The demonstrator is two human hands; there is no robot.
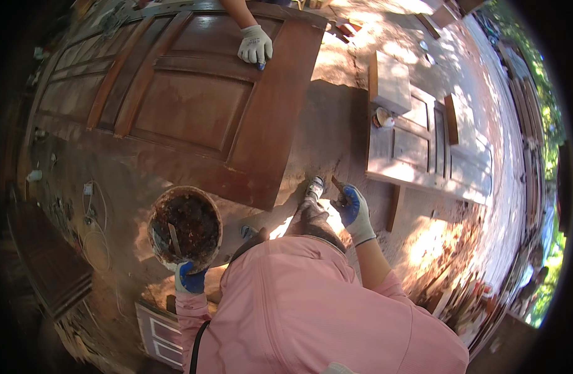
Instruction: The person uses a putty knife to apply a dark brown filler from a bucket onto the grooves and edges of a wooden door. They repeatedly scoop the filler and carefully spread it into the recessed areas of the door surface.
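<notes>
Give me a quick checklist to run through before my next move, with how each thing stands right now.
1. Left hand gripping the bucket at its rim: ok.
2. Right hand holding the thin flat piece: ok.
3. Both hands gloved: ok.
4. Large brown door clear of other people's hands: not ok, a co-worker's gloved hand is at its far side.
5. Bucket resting firmly on something: cannot tell, its underside is hidden.
6. Bucket free of loose tools: not ok, a narrow stick stands in it.
</notes>
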